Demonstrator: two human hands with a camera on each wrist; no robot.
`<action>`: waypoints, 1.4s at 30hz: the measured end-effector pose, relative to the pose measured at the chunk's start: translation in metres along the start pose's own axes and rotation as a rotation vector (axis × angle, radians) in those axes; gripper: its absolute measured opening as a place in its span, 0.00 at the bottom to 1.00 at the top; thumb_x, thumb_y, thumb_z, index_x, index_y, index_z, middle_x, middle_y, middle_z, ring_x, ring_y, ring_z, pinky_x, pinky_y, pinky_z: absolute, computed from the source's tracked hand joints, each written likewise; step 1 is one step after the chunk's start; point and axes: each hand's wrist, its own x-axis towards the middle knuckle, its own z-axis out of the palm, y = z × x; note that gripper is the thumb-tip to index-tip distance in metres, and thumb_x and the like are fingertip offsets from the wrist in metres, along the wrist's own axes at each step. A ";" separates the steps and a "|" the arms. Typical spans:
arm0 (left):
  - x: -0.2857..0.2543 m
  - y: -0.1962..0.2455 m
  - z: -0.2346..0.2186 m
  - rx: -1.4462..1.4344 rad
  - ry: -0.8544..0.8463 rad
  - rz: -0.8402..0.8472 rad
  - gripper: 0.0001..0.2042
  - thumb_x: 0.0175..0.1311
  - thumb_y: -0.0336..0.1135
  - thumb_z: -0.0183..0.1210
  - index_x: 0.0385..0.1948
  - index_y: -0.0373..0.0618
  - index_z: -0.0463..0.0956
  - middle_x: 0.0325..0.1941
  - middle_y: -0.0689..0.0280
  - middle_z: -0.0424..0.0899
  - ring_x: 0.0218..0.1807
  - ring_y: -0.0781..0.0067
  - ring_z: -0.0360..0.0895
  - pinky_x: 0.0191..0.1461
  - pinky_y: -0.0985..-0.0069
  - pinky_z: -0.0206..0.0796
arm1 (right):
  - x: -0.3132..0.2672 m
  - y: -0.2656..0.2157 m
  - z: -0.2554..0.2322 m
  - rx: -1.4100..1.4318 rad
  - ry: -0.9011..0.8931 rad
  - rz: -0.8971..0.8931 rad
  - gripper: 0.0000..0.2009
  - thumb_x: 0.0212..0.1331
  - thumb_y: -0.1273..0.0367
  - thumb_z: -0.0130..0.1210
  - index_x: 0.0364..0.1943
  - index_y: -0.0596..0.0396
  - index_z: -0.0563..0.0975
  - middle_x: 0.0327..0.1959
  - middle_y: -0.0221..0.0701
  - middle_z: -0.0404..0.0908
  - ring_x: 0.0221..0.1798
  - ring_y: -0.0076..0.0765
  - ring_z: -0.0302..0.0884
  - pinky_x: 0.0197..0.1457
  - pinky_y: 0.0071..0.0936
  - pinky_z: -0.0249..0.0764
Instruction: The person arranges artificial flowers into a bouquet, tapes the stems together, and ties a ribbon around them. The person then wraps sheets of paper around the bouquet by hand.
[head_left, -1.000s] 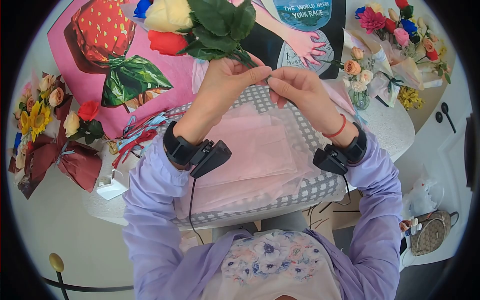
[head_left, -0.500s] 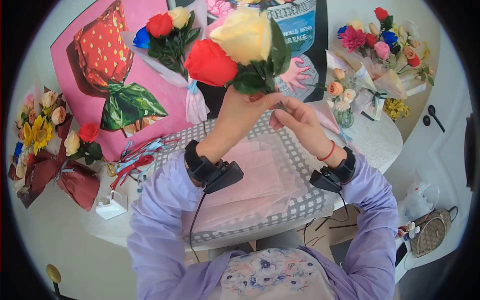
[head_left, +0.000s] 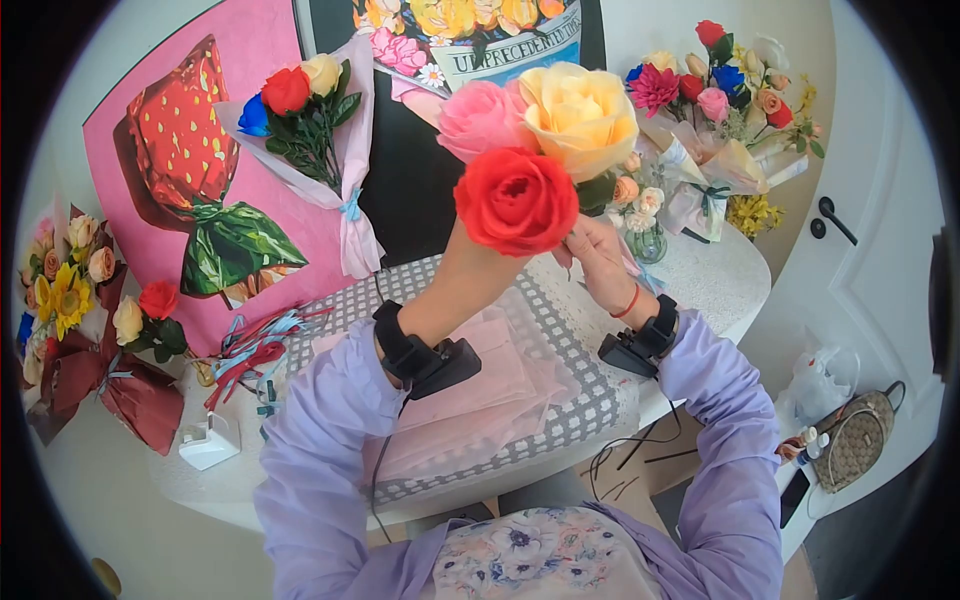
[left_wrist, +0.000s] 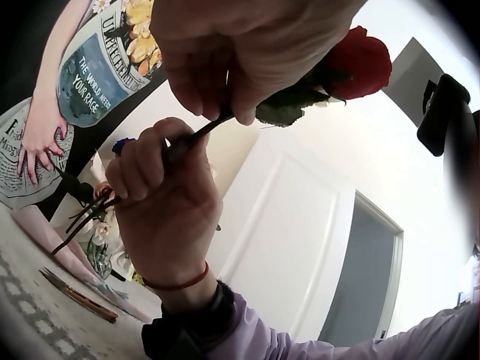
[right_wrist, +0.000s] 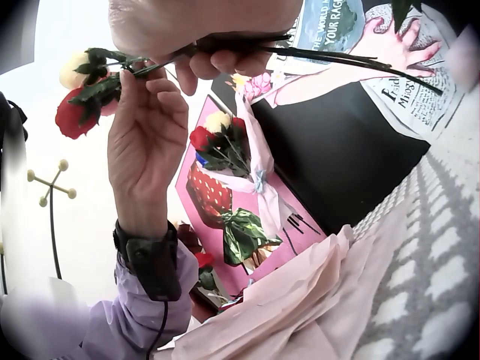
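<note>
A small bunch of roses is held up over the table: a red rose [head_left: 517, 202], a cream-yellow rose [head_left: 580, 120] and a pink rose [head_left: 485, 120], blooms facing the head camera. My left hand [right_wrist: 146, 139] pinches the stems just below the leaves; in the head view the blooms partly hide it. Lower down, my right hand [left_wrist: 169, 184] curls its fingers around the same dark stems [right_wrist: 352, 61], whose ends stick out past it. In the head view the right hand [head_left: 597, 270] shows just right of the red rose.
Pink wrapping sheets [head_left: 460, 385] lie stacked on the grey-and-white cloth [head_left: 590, 400]. A wrapped bouquet [head_left: 350, 215] leans at the back, with ribbons [head_left: 245, 355] and a white tape dispenser [head_left: 210, 440] at left. More bouquets [head_left: 710, 150] stand back right, by a glass vase [head_left: 645, 243].
The bunch has come up and tilted toward the head camera, bringing the pink rose into sight. Both hands still hold the stems area, and the head view has shifted upward.
</note>
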 end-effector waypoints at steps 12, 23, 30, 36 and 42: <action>0.004 0.032 -0.002 -0.012 0.079 -0.043 0.09 0.47 0.31 0.60 0.29 0.37 0.75 0.24 0.60 0.80 0.26 0.71 0.77 0.34 0.77 0.67 | 0.001 0.004 0.016 0.084 -0.007 -0.042 0.17 0.66 0.59 0.36 0.39 0.59 0.71 0.20 0.21 0.61 0.23 0.16 0.53 0.28 0.14 0.52; -0.007 0.025 -0.026 -0.150 0.011 0.161 0.32 0.44 0.33 0.63 0.54 0.40 0.58 0.54 0.55 0.64 0.51 0.65 0.67 0.54 0.71 0.59 | 0.001 0.011 -0.001 -0.106 -0.173 0.110 0.15 0.65 0.66 0.38 0.52 0.57 0.66 0.49 0.31 0.70 0.49 0.27 0.66 0.54 0.23 0.61; 0.000 0.064 -0.071 0.191 -0.153 0.569 0.43 0.40 0.36 0.67 0.61 0.47 0.49 0.67 0.52 0.44 0.65 0.57 0.51 0.61 0.63 0.52 | 0.003 -0.020 -0.011 -0.495 -0.372 0.424 0.22 0.64 0.64 0.40 0.61 0.52 0.58 0.60 0.32 0.62 0.63 0.34 0.56 0.66 0.27 0.50; -0.007 0.083 -0.071 0.289 -0.224 0.473 0.46 0.35 0.35 0.69 0.62 0.48 0.50 0.65 0.53 0.50 0.65 0.55 0.53 0.64 0.64 0.49 | 0.002 -0.014 0.005 -0.332 -0.283 -0.113 0.17 0.64 0.56 0.38 0.37 0.57 0.69 0.28 0.27 0.69 0.31 0.24 0.66 0.36 0.22 0.66; -0.016 0.074 -0.059 0.088 -0.114 0.403 0.46 0.34 0.31 0.69 0.61 0.40 0.50 0.59 0.55 0.60 0.58 0.58 0.63 0.61 0.71 0.54 | 0.003 -0.009 0.009 -0.440 -0.251 -0.060 0.16 0.65 0.61 0.39 0.48 0.57 0.68 0.42 0.31 0.72 0.44 0.28 0.68 0.49 0.26 0.64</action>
